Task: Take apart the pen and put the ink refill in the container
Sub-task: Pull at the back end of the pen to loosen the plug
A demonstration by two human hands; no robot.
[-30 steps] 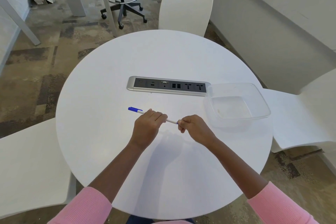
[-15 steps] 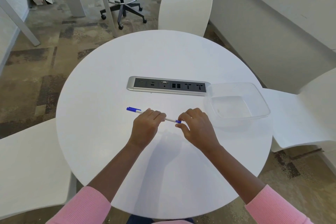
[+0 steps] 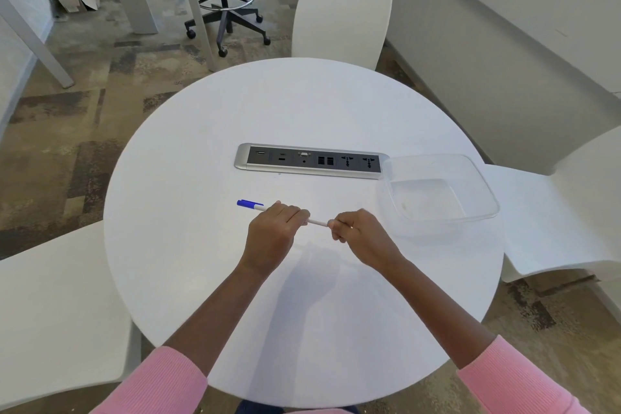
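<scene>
Head view: the pen point(image 3: 317, 221), a white barrel with a blue cap at its left end, is held level just over the round white table point(image 3: 302, 104), in front of the person. Left hand point(image 3: 274, 232) is curled round the barrel's middle; right hand point(image 3: 359, 232) pinches the right end, which its fingers hide. A clear plastic container point(image 3: 426, 198) sits near, to the right, touching the socket panel point(image 3: 309, 163) set into the tabletop. White chairs point(image 3: 339, 17) ring the table.
</scene>
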